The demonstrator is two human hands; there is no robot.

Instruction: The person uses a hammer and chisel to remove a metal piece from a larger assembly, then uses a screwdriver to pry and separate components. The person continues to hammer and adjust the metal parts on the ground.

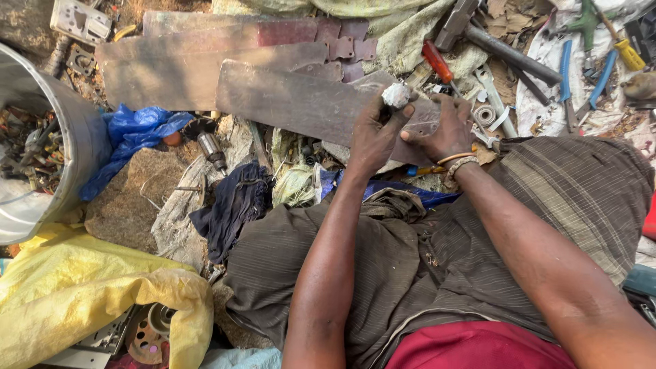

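Single head-worn view, looking steeply down over the person's own lap and forearms. Close range: left hand (374, 133) and right hand (444, 130) sit upper centre. Frame faces forward onto cluttered ground, metal tub (75, 137) at left edge.

A crumpled yellow plastic bag (89, 301) lies at eight o'clock, a rumpled blue one (133, 137) at ten o'clock.

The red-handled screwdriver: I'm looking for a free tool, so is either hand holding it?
No, the red-handled screwdriver lies loose on the cloth above both hands, while the left hand grips a small whitish wad.
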